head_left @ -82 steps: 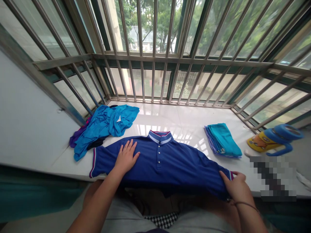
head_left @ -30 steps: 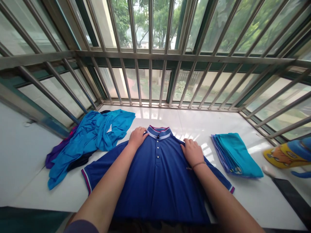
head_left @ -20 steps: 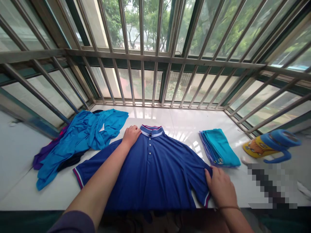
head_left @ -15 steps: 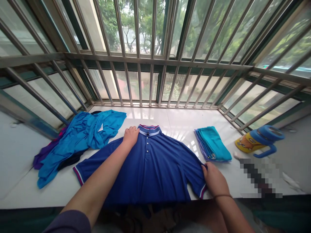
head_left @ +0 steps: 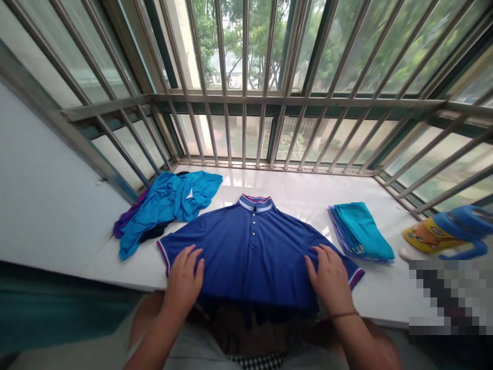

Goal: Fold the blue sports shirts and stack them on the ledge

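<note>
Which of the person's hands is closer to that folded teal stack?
Right. The right hand is over the blue shirt, just left of and nearer the person than the folded teal stack; the left hand is across the shirt, farther away.

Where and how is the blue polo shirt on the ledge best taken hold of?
Probably by its two striped cuffs, coming from the outer sides, left hand on one and right hand on the other: the polo shirt lies spread, buttons up, its sleeves splayed outward.
</note>
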